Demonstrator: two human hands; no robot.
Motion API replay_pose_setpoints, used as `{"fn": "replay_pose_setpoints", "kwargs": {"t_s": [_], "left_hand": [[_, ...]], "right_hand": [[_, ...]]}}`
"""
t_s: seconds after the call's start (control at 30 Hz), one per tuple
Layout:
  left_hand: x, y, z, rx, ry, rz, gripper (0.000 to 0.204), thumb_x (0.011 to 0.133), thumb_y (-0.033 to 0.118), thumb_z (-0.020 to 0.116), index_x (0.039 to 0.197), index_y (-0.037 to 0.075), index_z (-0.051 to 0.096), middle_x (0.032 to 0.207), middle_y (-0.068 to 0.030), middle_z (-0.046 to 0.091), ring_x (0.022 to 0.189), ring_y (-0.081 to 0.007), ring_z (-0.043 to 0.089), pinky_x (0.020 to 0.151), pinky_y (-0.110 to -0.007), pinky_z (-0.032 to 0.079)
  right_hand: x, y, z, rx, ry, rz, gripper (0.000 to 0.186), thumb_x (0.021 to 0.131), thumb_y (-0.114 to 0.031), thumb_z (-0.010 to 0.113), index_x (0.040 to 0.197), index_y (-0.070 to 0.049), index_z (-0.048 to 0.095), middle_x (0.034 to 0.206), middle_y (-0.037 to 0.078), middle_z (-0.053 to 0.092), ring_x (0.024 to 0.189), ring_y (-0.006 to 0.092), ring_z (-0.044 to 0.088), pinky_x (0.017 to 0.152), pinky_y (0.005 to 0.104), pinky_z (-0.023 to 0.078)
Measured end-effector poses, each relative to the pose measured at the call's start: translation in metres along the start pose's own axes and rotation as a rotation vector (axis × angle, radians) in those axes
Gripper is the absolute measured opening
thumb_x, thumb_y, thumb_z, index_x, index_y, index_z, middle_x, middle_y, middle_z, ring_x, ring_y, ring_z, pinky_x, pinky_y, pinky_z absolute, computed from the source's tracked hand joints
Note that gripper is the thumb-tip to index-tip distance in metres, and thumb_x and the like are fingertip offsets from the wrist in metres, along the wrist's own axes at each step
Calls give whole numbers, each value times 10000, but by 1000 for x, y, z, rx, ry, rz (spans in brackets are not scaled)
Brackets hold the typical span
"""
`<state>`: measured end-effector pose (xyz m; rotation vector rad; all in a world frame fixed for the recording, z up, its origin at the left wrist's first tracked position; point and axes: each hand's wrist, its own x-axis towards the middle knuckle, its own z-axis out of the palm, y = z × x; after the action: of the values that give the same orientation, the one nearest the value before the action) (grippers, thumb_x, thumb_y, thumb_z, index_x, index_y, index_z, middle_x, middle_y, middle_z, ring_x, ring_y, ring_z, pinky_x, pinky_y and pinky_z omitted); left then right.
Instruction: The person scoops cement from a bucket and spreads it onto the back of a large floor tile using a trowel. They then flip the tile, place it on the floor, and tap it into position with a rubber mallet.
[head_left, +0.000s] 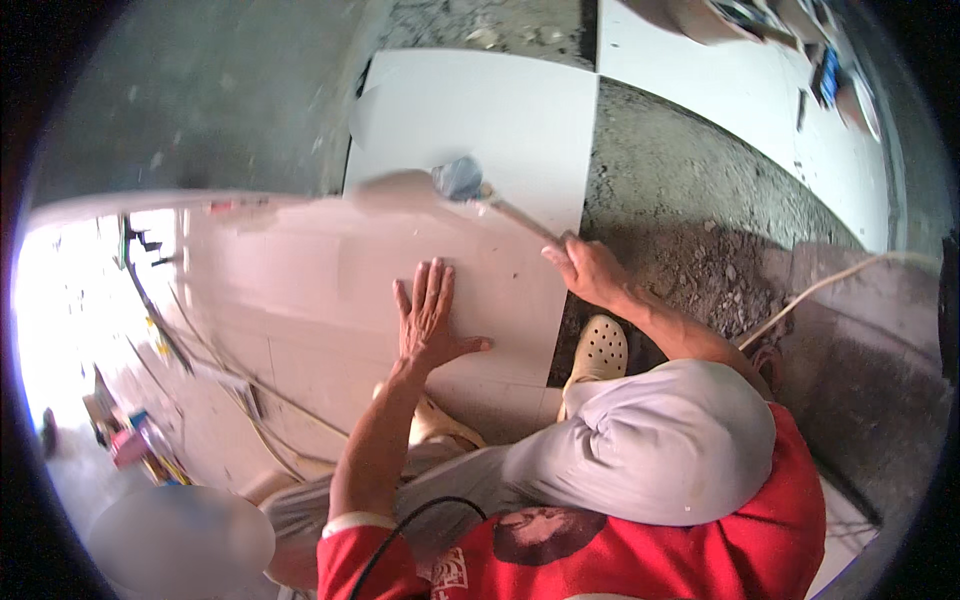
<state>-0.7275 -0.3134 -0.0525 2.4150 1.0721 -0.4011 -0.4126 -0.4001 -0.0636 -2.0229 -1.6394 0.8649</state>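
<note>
My right hand (590, 270) is closed around the wooden handle of a mallet (522, 220). The mallet's grey-blue head, smeared by motion, is over a large white floor tile (470, 110); I cannot tell whether it touches the surface. Fingers spread, my left hand (430, 318) lies flat on the pale tiled surface (510, 330) nearer to me and holds nothing. Both forearms reach in from the lower side, and my feet in beige clogs (600, 350) are just below the hands.
Rough grey mortar (665, 180) with loose lumps lies right of the tile. Buckets and tools (830, 75) stand at far right. A pale cable (810, 290) crosses the right side; more hoses (225, 375) run at left. Someone's blurred shape (185, 545) is at lower left.
</note>
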Motion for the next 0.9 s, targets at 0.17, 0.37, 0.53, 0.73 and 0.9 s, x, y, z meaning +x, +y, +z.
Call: {"fn": "replay_pose_setpoints", "kwargs": {"t_s": [0.17,0.37,0.53,0.73,0.9], "left_hand": [[37,16,-5,56,-43,-184,1509,564,713,881,1628,20,66,1706,-211,41,1579,-416,-18,1211,-713,37],[122,43,-13,11,255,-184,1511,580,885,736,1594,-54,128,1667,-306,86,1541,-527,0,1152,-780,25],[127,40,-19,3,196,-221,1553,579,891,733,1590,-98,92,1671,-315,72,1546,-517,-6,1150,-780,21],[128,39,-18,24,223,-201,1537,589,851,767,1601,-80,79,1681,-303,54,1554,-500,-8,1158,-772,29],[126,36,-16,31,200,-226,1534,582,841,779,1610,-58,79,1687,-288,51,1559,-482,-2,1168,-760,33]], "right_hand": [[-4,-18,-3,97,-100,100,423,1050,-369,574,874,13,525,608,251,586,585,472,620,506,516,449],[14,-31,-37,306,275,-220,383,1054,-373,568,1001,4,528,669,201,592,607,420,644,557,486,500],[32,-14,-51,39,137,-11,348,1038,-326,602,963,-2,502,587,186,549,547,428,620,488,489,481],[40,-23,-51,167,276,-150,389,1033,-370,597,948,0,515,649,206,596,595,427,652,521,507,504],[32,-16,-39,166,204,-141,361,1043,-329,593,942,7,506,607,196,581,569,425,642,481,477,489]]}}
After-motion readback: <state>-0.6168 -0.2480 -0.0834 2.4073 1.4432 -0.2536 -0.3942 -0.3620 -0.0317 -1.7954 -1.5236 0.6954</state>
